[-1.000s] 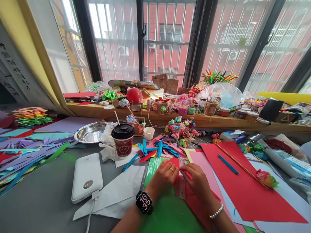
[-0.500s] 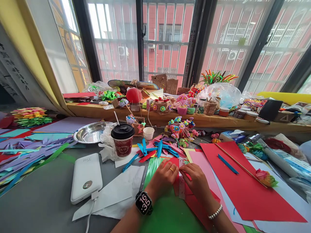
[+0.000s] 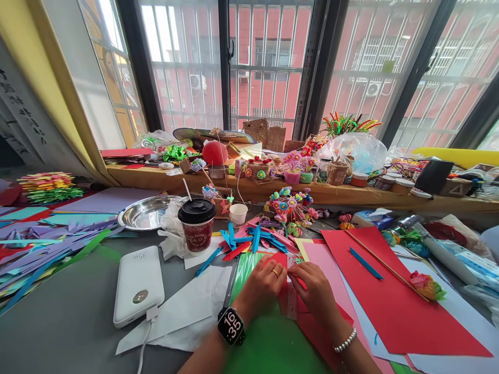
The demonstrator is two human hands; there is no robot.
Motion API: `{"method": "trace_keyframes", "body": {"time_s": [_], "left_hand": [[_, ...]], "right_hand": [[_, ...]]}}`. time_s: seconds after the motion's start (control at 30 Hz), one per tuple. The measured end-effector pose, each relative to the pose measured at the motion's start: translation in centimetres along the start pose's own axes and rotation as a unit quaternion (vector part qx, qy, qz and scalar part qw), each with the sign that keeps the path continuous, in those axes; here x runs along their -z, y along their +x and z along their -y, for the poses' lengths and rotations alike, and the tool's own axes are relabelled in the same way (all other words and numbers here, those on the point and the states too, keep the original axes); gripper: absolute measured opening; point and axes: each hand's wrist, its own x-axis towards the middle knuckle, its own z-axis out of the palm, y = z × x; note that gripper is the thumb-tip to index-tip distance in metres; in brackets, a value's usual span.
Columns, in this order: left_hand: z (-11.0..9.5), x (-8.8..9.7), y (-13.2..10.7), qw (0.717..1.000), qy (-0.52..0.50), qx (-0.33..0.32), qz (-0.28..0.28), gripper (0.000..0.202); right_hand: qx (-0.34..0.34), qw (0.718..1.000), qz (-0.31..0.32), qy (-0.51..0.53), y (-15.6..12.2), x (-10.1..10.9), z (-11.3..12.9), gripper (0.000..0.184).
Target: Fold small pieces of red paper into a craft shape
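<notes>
Only the view has slid slightly leftward since a second ago; both hands keep their place over the work. Fingers bent, the left hand (image 3: pixel 265 280) presses down on the red paper (image 3: pixel 283 301), just beside a pale ruler (image 3: pixel 292 306) whose markings are too small to read. On the ruler's other side, the right hand (image 3: pixel 311 283) has its thumb and forefinger nearly together; whether they pinch the paper's edge I cannot tell. Red paper and ruler lie between the hands, partly under the fingers, over a green sheet (image 3: pixel 273 343).

On the left wrist a black watch (image 3: pixel 231 326) shows 16 above 35. Well to the left, a white power bank (image 3: pixel 139 285) carries what looks like 35W, turned upside down, and its round display seems to show a 2. Behind it, the dark red paper cup (image 3: pixel 197 234) bears pale capitals, of which AGE is legible, under a black lid. Dark brushed characters run down the hanging cloth (image 3: pixel 23 109) at far left, too unclear to read. Small print on the window frame (image 3: pixel 306 88) is likewise illegible.
</notes>
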Motion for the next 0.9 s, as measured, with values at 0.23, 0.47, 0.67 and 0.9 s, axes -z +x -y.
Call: {"method": "trace_keyframes", "body": {"time_s": [0.23, 0.47, 0.67, 0.9], "left_hand": [[-0.02, -0.1, -0.01, 1.0, 0.002, 0.004, 0.003, 0.02], [-0.06, 0.01, -0.03, 1.0, -0.003, 0.004, -0.004, 0.021], [-0.08, 0.03, -0.02, 1.0, -0.008, 0.003, -0.004, 0.02], [-0.13, 0.19, 0.01, 1.0, 0.001, 0.021, -0.001, 0.02]], "right_hand": [[-0.013, 1.0, 0.016, 0.002, 0.13, 0.32, 0.33, 0.021], [-0.022, 1.0, 0.018, 0.013, 0.07, 0.22, 0.3, 0.02], [-0.016, 1.0, 0.017, 0.017, -0.21, -0.22, -0.07, 0.02], [0.007, 1.0, -0.003, 0.005, 0.08, 0.06, 0.04, 0.023]]}}
